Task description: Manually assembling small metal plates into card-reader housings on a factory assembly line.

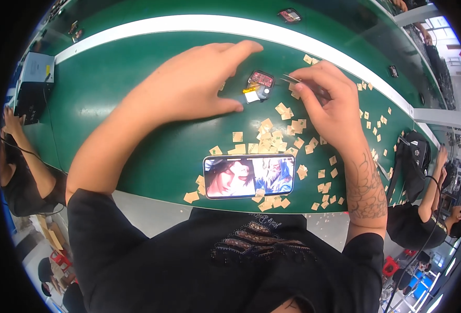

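A small black electronic device (267,93) lies on the green table with its inside showing: a reddish circuit board, a silvery-white block and a strip of yellow tape. On its left side my left hand (216,83) is held open, thumb and fingers spread apart, with nothing visible in it. To the right, my right hand (330,96) pinches a pair of thin metal tweezers (291,79), whose tips point left toward the device without touching it. Many small tan square stickers (269,140) are scattered below and around my right hand.
A phone (248,176) showing a picture lies near the table's front edge, stickers around it. A black bag (413,156) sits at the right end, a dark box (35,86) at the left. Beyond the white ledge (188,22) lies another device (289,15). People sit at both sides.
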The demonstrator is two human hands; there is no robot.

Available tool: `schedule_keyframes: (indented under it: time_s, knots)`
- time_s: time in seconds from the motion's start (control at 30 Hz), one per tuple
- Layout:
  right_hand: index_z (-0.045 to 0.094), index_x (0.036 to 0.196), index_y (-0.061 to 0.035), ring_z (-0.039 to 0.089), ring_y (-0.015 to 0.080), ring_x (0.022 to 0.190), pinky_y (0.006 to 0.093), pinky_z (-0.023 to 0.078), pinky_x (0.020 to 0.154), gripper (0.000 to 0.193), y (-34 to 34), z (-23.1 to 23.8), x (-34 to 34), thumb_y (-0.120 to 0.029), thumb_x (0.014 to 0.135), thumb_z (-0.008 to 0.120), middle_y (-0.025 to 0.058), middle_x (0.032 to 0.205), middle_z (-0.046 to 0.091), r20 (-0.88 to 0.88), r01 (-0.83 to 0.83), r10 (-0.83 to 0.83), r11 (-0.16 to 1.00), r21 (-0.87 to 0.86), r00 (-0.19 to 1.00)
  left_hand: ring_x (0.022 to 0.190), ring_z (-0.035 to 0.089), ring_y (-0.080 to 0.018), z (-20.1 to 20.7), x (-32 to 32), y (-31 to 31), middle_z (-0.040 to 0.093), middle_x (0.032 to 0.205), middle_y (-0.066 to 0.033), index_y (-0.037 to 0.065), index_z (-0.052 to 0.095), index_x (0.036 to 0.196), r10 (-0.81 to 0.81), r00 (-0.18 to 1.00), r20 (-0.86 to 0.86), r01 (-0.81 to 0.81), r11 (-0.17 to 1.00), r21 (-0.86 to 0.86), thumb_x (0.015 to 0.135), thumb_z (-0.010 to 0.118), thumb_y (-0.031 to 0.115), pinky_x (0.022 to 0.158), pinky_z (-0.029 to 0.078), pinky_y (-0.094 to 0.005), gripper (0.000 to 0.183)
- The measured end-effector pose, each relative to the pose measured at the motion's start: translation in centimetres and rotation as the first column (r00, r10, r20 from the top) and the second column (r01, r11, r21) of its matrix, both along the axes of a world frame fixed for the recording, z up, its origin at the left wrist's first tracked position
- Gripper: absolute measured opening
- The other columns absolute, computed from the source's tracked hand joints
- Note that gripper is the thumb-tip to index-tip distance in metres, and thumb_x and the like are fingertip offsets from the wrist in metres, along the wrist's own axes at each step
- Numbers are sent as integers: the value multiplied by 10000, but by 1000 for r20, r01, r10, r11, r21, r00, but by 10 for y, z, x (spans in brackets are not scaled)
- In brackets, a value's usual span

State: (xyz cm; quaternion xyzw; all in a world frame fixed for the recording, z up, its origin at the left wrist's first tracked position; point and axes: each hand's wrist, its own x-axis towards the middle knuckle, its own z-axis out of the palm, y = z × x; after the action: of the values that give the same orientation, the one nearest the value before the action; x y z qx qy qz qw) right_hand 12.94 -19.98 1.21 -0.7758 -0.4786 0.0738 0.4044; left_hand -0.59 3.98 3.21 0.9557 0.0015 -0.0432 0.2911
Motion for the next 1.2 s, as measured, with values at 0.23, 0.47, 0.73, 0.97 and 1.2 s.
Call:
schedule_keyframes:
  time_s: [0.23,0.47,0.73,0.97,1.2]
  knots:
    - [753,1064,-6,727,272,796,356,593,716,142,7,6,-13,28,926,750,115,945,701,61,-90,93,994,-57,994,1257,599,-334,-42,19,6,656,1291,-121,117,576,1502,-250,864,438,256,966,45,787,849,-2,1022,540,-430,775]
    - [733,1013,-48,688,312,852,396,577,740,136,4,3,-23,-8,884,754,84,921,684,240,-66,98,988,-138,966,1155,634,-342,-41,10,-14,648,1204,-104,87,607,1437,-210,890,404,201,977,67,805,843,25,971,553,-434,678]
    - [705,994,-79,672,299,865,425,570,735,178,7,5,-32,-23,830,750,58,904,630,476,-1,121,970,-244,871,1132,655,-344,-44,5,-22,645,1195,-108,112,619,1400,-146,892,429,148,989,30,790,863,58,949,564,-447,659]
    - [699,998,-74,697,298,917,425,584,762,177,10,-10,-23,-36,826,721,70,935,656,291,-25,60,992,-122,955,1123,659,-346,-43,6,-25,650,1177,-103,121,622,1377,-168,882,441,147,986,82,769,882,76,936,569,-441,662]
    - [686,994,-72,690,329,895,429,578,776,102,9,-1,-32,-37,900,703,101,914,643,484,-27,112,983,-181,868,1110,649,-339,-42,4,-29,646,1150,-102,109,626,1367,-192,864,465,157,981,114,766,891,82,938,562,-438,657]
